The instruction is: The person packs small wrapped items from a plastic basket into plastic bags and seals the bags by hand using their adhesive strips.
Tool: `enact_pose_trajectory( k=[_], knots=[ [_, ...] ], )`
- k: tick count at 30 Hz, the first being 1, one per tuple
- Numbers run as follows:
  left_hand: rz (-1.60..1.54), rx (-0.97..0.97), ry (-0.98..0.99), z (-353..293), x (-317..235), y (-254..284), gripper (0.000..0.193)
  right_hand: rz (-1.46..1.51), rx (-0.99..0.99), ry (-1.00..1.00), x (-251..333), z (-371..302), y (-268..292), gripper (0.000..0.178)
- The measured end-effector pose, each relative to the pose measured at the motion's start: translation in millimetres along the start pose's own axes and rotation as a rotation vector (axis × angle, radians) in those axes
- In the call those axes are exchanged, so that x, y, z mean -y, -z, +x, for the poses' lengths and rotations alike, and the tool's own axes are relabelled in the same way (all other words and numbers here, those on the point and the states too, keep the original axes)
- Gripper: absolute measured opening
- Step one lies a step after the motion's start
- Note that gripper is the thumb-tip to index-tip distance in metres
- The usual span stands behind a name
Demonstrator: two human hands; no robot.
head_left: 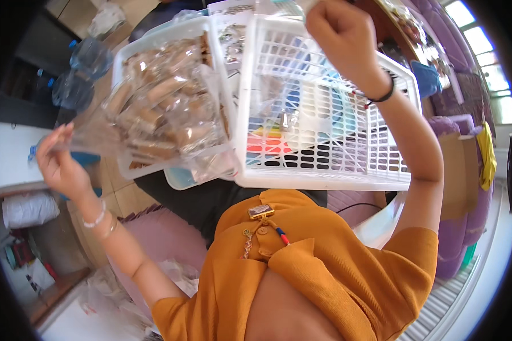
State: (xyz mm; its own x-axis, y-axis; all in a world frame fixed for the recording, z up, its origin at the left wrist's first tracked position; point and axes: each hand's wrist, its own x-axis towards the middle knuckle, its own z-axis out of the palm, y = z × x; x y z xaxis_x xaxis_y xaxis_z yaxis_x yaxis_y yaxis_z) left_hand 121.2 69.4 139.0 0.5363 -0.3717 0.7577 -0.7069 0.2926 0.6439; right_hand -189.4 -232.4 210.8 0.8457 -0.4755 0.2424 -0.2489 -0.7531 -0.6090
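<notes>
My left hand point(62, 162), off to the left, pinches the edge of a clear plastic bag point(99, 133) that stretches toward a white tub point(126, 162). Brown pieces in clear wrapping point(165, 94) are heaped in that tub. At the upper right, my right hand point(344, 37) is closed in a fist above a white slatted basket point(324, 181); its fingertips are hidden, so whatever it may hold does not show. Through the basket appear a small silver cone-shaped piece point(284, 120) and sheets with red, yellow and blue areas.
Large clear water bottles point(91, 57) stand on the floor at the far left. A purple sofa point(466, 187) runs along the right, with a brown cardboard box point(459, 176) and a yellow cloth point(486, 156). A shelf unit point(57, 250) is at the lower left.
</notes>
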Motion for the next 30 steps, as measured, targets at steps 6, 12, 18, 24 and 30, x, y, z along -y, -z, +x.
enact_pose_trajectory(
  k=[6,12,18,24,30],
  knots=[
    [0.081,-0.020,0.004,-1.3,5.3,-10.2,0.009,-0.635,1.076,-0.419,-152.1,-100.7,-51.2,0.035],
    [0.115,-0.027,0.032,-7.2,-7.1,-2.8,0.012,-0.360,0.642,-0.517,-127.6,-76.1,-124.4,0.111],
    [0.158,-0.011,0.053,-8.3,-13.5,-3.2,0.013,-0.592,0.145,0.110,-141.2,-45.6,-167.2,0.096],
    [0.157,0.022,0.053,-8.3,-12.6,-5.8,0.010,-0.500,0.222,0.196,-174.6,-77.2,-186.6,0.060],
    [0.130,0.003,0.075,-10.8,-9.5,-4.0,0.009,-0.513,0.360,0.153,-134.8,-93.8,-158.9,0.057]
  ],
)
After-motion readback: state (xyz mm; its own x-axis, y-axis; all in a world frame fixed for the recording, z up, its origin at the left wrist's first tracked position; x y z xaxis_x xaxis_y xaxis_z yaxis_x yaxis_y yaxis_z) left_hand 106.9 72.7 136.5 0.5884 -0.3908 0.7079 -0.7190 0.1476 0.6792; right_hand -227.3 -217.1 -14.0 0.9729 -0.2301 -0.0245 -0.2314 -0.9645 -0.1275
